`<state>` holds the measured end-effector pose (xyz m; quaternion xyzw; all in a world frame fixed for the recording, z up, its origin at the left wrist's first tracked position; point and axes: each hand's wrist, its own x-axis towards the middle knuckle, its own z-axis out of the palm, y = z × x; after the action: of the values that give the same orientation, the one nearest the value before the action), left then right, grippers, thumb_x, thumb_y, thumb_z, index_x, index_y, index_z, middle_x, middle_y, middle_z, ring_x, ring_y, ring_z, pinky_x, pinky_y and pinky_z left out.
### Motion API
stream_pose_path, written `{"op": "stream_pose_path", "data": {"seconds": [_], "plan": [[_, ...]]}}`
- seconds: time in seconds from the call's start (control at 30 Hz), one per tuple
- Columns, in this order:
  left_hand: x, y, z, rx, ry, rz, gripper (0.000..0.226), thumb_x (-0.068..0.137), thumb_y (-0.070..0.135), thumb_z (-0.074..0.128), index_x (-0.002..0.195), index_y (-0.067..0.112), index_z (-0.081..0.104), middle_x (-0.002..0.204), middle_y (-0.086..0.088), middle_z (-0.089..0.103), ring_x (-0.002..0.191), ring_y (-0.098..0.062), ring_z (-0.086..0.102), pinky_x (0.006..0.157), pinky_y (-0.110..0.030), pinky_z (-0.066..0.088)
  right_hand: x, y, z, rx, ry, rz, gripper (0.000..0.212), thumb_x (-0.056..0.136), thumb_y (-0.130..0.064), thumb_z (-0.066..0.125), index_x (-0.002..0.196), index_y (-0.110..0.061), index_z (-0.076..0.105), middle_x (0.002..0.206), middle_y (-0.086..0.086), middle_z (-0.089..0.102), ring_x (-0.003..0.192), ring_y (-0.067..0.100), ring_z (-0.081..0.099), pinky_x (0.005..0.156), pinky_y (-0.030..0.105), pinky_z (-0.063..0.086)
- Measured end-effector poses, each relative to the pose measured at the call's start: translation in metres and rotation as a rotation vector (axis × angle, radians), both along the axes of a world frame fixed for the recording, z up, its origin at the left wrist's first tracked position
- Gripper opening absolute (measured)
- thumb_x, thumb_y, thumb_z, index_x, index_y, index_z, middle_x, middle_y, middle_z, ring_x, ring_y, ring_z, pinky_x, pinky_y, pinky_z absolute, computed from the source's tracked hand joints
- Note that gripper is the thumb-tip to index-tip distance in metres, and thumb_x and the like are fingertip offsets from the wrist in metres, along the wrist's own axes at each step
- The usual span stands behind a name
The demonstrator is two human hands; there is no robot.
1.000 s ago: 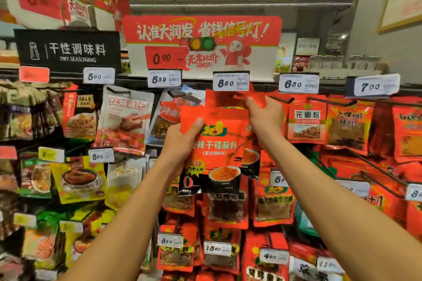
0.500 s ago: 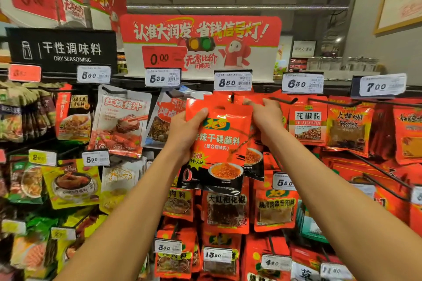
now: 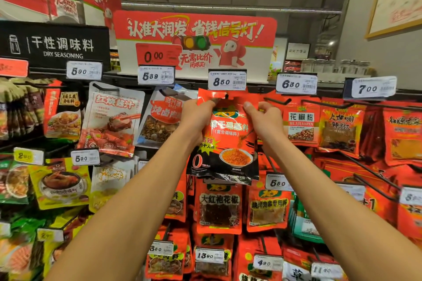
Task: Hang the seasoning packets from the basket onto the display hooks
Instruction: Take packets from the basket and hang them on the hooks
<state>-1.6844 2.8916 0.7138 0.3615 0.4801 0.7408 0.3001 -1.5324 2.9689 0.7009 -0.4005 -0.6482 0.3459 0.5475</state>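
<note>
While pinching the seasoning packet [image 3: 226, 134]: both hands' curled fingers [image 3: 249, 107].

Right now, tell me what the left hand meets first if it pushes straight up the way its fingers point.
Probably the 8.50 price tag: the left hand pinches the orange packet's top corner just below it. Depth is unclear; it may pass in front.

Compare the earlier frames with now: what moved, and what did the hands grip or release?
The red seasoning packet went up to the hook under the 8.50 price tag. The left hand shifted from its side edge to pinch its top; the right hand now holds the top too. Neighbouring packets stayed put.
</note>
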Motion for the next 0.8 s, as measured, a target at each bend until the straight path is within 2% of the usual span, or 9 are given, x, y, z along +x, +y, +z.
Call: {"op": "stream_pose_path", "data": {"seconds": [0.13,0.2,0.27,0.33,0.43,0.53,0.6,0.7,0.8], "plan": [[-0.002,-0.001,-0.01,-0.018,0.111,0.128,0.018,0.086,0.029,0.076,0.084,0.013,0.068,0.078,-0.01,0.075,0.069,-0.026,0.074,0.063,-0.044,0.062,0.001,-0.005,-0.001,-0.034,-0.019,0.041,0.046,0.092,-0.05,0.067,0.121,-0.013,0.064,0.113,0.007,0.072,0.104,0.025,0.069,0.091,0.046,0.057],[-0.007,-0.012,-0.022,-0.02,0.289,0.24,0.03,0.083,0.043,0.076,0.097,0.019,0.066,0.09,0.001,0.075,0.075,-0.011,0.072,0.061,-0.035,0.059,0.009,-0.014,-0.008,-0.046,0.018,0.167,0.032,0.093,-0.043,0.068,0.109,-0.016,0.067,0.103,0.006,0.076,0.086,0.017,0.074,0.07,0.035,0.061],[-0.013,-0.027,-0.037,-0.065,0.402,0.205,0.048,0.08,0.049,0.078,0.116,0.025,0.057,0.103,0.011,0.068,0.087,-0.001,0.067,0.064,-0.021,0.05,0.022,-0.023,-0.02,-0.05,-0.026,0.289,0.026,0.092,-0.038,0.071,0.108,-0.019,0.066,0.1,-0.004,0.078,0.079,0.008,0.073,0.053,0.022,0.053],[-0.022,-0.037,-0.053,-0.143,0.409,-0.012,0.05,0.078,0.036,0.083,0.118,0.023,0.056,0.109,0.008,0.071,0.098,-0.011,0.07,0.077,-0.025,0.054,0.033,-0.028,-0.034,-0.046,-0.098,0.381,0.022,0.09,-0.03,0.074,0.109,-0.022,0.065,0.097,-0.014,0.077,0.084,0.001,0.073,0.057,0.013,0.05],[-0.03,-0.034,-0.06,-0.201,0.374,-0.21,0.033,0.081,0.016,0.079,0.112,0.015,0.069,0.105,-0.005,0.078,0.102,-0.028,0.073,0.094,-0.044,0.057,0.031,-0.022,-0.044,-0.06,-0.104,0.361,0.019,0.089,-0.019,0.076,0.105,-0.02,0.067,0.096,-0.01,0.078,0.089,0.006,0.074,0.072,0.019,0.055],[-0.034,-0.01,-0.052,-0.14,0.424,-0.101,0.02,0.083,0.01,0.079,0.101,0.013,0.071,0.089,-0.002,0.079,0.082,-0.018,0.075,0.074,-0.034,0.06,0.012,0.0,-0.039,-0.067,-0.083,0.25,0.01,0.086,-0.016,0.076,0.094,-0.016,0.071,0.083,-0.006,0.077,0.076,0.009,0.072,0.064,0.019,0.053],[-0.039,0.014,-0.049,-0.14,0.443,-0.042,0.019,0.079,0.008,0.082,0.094,0.015,0.072,0.079,0.004,0.077,0.069,-0.01,0.071,0.063,-0.024,0.053,-0.004,0.024,-0.037,-0.106,-0.086,0.172,0.009,0.084,-0.018,0.077,0.085,-0.017,0.068,0.077,-0.002,0.072,0.068,0.013,0.066,0.06,0.024,0.05],[-0.047,0.06,-0.048,-0.21,0.452,0.025,0.027,0.076,0.005,0.083,0.099,0.012,0.071,0.095,-0.004,0.078,0.079,-0.017,0.073,0.067,-0.029,0.057,-0.031,0.064,-0.039,-0.159,-0.108,0.047,0.019,0.084,-0.021,0.077,0.073,-0.02,0.062,0.078,0.002,0.068,0.075,0.022,0.063,0.068,0.036,0.051],[-0.052,0.108,-0.051,-0.319,0.463,0.173,0.029,0.076,0.011,0.085,0.098,0.008,0.067,0.105,-0.013,0.073,0.09,-0.027,0.069,0.081,-0.039,0.059,-0.054,0.099,-0.04,-0.166,-0.114,-0.031,0.018,0.086,-0.02,0.073,0.074,-0.019,0.06,0.095,0.011,0.07,0.094,0.029,0.067,0.084,0.041,0.055]]}}
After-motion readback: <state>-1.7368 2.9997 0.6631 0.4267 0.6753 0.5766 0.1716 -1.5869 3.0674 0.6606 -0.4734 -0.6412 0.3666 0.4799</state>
